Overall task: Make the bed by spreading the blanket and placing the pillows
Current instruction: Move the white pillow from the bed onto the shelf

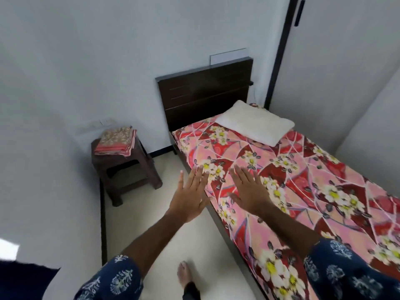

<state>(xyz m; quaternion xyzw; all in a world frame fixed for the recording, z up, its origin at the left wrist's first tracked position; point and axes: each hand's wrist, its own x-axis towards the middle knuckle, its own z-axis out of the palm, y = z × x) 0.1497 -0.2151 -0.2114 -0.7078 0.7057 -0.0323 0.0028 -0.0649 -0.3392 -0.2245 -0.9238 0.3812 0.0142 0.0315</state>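
Reaching over the bed (216,215) mid-frame, left hand (190,195) and right hand (249,191) flat, fingers spread, gripping nothing, likely to smooth the blanket (303,191); pillow (255,123) sits upper right by headboard (205,94).

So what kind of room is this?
Most likely a small bedroom. There is a single bed with a flowery sheet, a white pillow by the dark headboard, and a stool with folded cloth on top.
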